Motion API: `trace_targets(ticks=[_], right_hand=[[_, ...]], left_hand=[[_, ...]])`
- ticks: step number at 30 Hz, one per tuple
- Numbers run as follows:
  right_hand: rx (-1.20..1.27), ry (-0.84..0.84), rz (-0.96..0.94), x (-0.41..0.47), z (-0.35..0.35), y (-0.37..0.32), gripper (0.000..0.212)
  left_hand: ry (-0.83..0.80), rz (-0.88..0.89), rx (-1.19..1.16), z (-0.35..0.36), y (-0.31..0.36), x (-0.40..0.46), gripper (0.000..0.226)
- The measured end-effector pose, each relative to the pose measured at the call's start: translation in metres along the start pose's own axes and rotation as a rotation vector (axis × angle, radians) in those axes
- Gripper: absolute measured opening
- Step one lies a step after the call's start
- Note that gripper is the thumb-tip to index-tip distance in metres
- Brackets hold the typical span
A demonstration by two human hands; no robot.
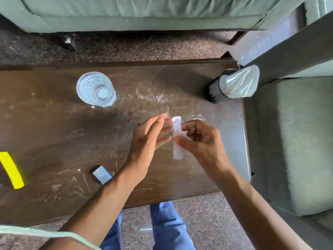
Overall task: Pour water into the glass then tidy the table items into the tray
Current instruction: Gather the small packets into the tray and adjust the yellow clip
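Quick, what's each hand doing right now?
Left hand: open, fingers flat, holding nothing.
Right hand: closed on the small white strip.

Single head cam, wide-angle, looks steeply down and forward from above the table (54,134), close over both hands; sofa (144,13) along top edge, person's legs at bottom. No second view.
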State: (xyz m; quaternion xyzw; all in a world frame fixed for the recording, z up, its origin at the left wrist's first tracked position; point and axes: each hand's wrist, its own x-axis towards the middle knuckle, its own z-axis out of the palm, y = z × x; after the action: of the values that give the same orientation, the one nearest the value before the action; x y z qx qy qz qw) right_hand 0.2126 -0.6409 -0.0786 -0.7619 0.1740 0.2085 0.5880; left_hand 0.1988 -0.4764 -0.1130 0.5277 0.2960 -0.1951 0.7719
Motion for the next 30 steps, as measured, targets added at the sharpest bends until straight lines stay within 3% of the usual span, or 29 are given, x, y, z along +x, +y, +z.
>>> trace_targets(ticks=[9,12,15,17,20,23,27,30], right_hand=[[-0.077,-0.111,-0.074,-0.024,0.108,-0.011,0.029],[-0.104,-0.196,-0.074,-0.032,0.129,-0.017,0.042],[-0.371,-0.219,-0.268,-0.041,0.138,-0.022,0.050],[-0.624,-0.123,-0.456,-0.043,0.139,-0.024,0.044],[-0.735,-0.055,-0.548,-0.040,0.143,-0.023,0.034],[-0.891,-0.204,-0.549,-0.036,0.157,-0.009,0.039],[-1.098,-0.523,-0.482,-0.036,0.189,0.030,0.062],[-1.195,-0.599,-0.568,-0.039,0.205,0.054,0.077]], left_hand=[[0.074,0.034,-0.026,-0.070,0.009,-0.024,0.041],[0.115,0.049,-0.064,-0.092,0.015,-0.032,0.037],[0.119,0.081,-0.103,-0.110,0.019,-0.036,0.033],[0.148,0.105,-0.149,-0.123,0.022,-0.036,0.027],[0.250,0.139,-0.126,-0.145,0.024,-0.034,0.030],[0.326,0.156,-0.105,-0.165,0.029,-0.031,0.031],[0.384,0.143,-0.096,-0.184,0.037,-0.027,0.028],[0.385,0.133,-0.111,-0.195,0.043,-0.026,0.028]])
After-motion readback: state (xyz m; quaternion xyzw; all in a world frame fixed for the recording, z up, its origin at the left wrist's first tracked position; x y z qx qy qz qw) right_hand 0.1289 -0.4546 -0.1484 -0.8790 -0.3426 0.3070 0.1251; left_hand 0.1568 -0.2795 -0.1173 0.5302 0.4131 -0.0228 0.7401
